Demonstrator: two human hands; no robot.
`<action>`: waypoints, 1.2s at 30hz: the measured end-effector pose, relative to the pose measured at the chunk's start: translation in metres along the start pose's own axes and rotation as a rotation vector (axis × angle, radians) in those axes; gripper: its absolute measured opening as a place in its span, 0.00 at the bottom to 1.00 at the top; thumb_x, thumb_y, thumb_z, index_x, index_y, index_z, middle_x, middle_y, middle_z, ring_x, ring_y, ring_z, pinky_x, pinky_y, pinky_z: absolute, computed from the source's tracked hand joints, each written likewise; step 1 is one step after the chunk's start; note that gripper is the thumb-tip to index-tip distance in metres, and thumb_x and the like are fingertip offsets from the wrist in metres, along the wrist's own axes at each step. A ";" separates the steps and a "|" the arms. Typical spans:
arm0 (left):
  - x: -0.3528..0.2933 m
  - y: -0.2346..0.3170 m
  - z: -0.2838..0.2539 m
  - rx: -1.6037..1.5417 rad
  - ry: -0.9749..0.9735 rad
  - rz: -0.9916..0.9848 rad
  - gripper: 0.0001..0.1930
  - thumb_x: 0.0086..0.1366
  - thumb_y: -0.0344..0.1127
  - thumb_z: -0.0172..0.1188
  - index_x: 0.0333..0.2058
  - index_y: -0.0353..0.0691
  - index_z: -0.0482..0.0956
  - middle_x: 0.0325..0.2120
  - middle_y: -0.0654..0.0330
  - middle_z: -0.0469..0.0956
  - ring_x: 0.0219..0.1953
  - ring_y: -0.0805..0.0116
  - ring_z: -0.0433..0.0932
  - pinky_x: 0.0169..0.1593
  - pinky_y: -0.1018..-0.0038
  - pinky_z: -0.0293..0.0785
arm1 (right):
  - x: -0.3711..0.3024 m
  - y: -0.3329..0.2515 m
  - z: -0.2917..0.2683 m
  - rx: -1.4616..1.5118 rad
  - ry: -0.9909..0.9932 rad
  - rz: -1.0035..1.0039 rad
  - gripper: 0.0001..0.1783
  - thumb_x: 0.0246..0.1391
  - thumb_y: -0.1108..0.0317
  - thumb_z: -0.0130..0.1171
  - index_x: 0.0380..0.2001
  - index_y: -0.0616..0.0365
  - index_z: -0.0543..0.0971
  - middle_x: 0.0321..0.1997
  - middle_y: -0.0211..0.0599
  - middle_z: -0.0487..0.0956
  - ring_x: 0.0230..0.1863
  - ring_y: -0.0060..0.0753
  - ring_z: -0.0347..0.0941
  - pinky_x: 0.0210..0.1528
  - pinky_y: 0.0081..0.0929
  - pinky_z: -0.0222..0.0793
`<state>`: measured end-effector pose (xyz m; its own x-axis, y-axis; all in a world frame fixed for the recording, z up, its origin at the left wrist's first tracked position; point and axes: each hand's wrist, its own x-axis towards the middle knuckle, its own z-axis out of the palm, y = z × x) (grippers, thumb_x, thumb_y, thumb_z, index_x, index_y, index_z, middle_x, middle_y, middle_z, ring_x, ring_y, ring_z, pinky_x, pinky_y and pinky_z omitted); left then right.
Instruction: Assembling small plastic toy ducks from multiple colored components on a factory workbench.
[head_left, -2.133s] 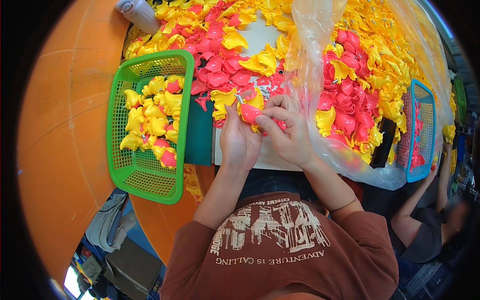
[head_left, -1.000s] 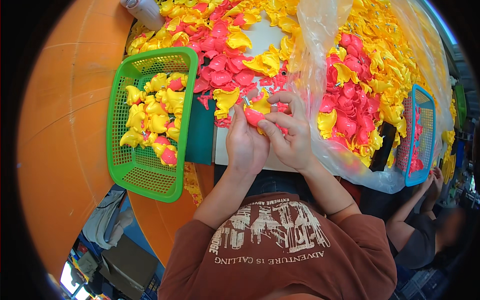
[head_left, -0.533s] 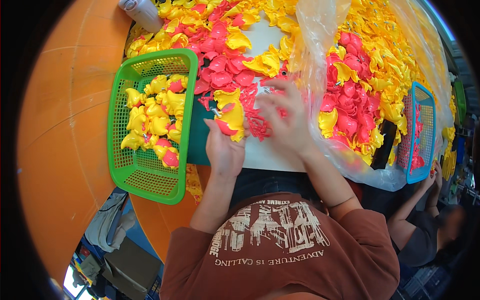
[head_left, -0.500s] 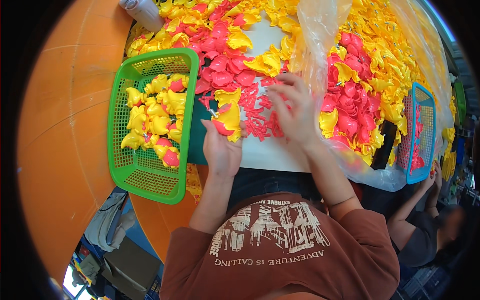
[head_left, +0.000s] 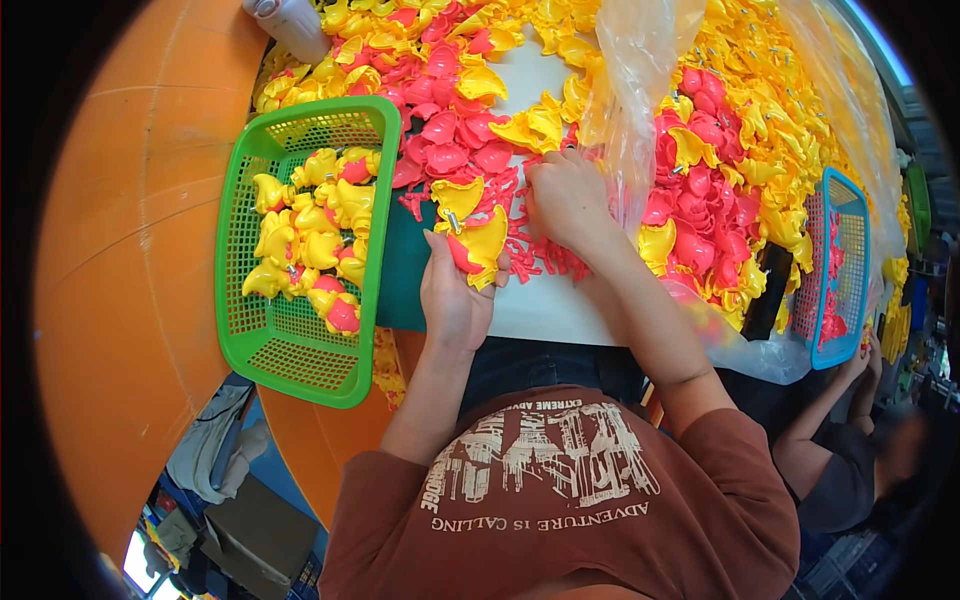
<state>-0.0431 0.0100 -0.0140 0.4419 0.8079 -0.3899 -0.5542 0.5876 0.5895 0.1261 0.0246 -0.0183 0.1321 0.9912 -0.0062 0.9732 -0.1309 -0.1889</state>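
My left hand [head_left: 458, 300] is closed on a yellow plastic shell [head_left: 484, 240] with a pink piece set in it and a small metal pin showing. Another curved yellow shell [head_left: 457, 198] lies right above it, by the pin. Small branching pink plastic parts [head_left: 522, 250] are heaped just to the right of that hand. My right hand [head_left: 572, 200] is lowered over the upper right of this heap, its fingers curled down. Its fingertips are hidden, so what they pinch cannot be seen. Pink domed shells [head_left: 445, 143] are piled beyond both hands.
At left stands a green basket [head_left: 370, 300] holding assembled yellow-and-pink figures. Yellow shells [head_left: 725, 30] cover the far table, with clear plastic sheeting [head_left: 630, 110] between piles. A bottle [head_left: 290, 28] stands far left. A blue basket [head_left: 818, 345] and another person's arm [head_left: 835, 385] are at right.
My right hand has lowered and moved slightly left, its fingers curling into the small pink parts. My left hand has shifted slightly right and away from me, and the yellow shell has turned.
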 end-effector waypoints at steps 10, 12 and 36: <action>0.001 0.000 -0.012 0.006 0.018 -0.027 0.28 0.70 0.55 0.30 0.43 0.34 0.68 0.27 0.55 0.74 0.24 0.66 0.73 0.26 0.74 0.67 | -0.003 0.004 -0.004 0.192 0.113 0.026 0.07 0.45 0.70 0.56 0.29 0.59 0.79 0.31 0.43 0.76 0.38 0.44 0.72 0.41 0.36 0.68; 0.002 0.000 -0.010 0.003 0.031 -0.019 0.28 0.70 0.55 0.30 0.43 0.34 0.68 0.28 0.55 0.74 0.24 0.66 0.73 0.26 0.74 0.67 | 0.001 0.009 -0.005 0.324 0.442 -0.037 0.10 0.44 0.72 0.57 0.33 0.60 0.78 0.30 0.43 0.76 0.36 0.44 0.72 0.40 0.37 0.69; 0.008 -0.011 0.032 -0.105 -0.059 0.170 0.24 0.70 0.51 0.32 0.53 0.37 0.59 0.50 0.55 0.66 0.53 0.63 0.68 0.53 0.64 0.68 | -0.073 -0.013 -0.047 0.694 0.471 -0.165 0.35 0.44 0.75 0.62 0.58 0.59 0.63 0.57 0.45 0.66 0.53 0.42 0.69 0.47 0.28 0.68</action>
<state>-0.0111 0.0080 -0.0013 0.3743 0.8937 -0.2474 -0.6935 0.4468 0.5652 0.1131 -0.0472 0.0311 0.2128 0.8650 0.4544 0.6718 0.2082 -0.7109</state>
